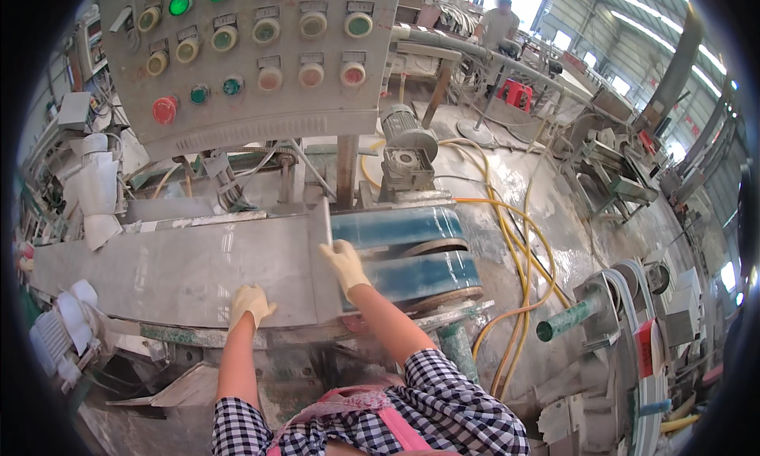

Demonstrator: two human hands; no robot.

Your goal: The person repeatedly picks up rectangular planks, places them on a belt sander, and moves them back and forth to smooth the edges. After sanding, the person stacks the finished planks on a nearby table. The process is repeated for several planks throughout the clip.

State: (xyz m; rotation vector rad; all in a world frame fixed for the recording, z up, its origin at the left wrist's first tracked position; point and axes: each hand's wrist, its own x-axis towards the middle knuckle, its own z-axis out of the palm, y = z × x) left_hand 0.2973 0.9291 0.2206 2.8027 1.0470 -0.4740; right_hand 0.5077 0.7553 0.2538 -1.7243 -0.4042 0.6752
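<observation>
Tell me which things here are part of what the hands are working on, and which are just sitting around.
In hand:
- grey stone slab, left hand flat on its near edge
- right hand at the slab's right end
- blue belt beside that end

Lying about:
- control panel with coloured buttons
- yellow hoses
- grey motor
- red stool
- person far back

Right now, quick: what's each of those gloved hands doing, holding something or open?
Left hand: open, flat on the grey stone slab.
Right hand: fingers curled at the slab's right edge; grip cannot be told.
</observation>
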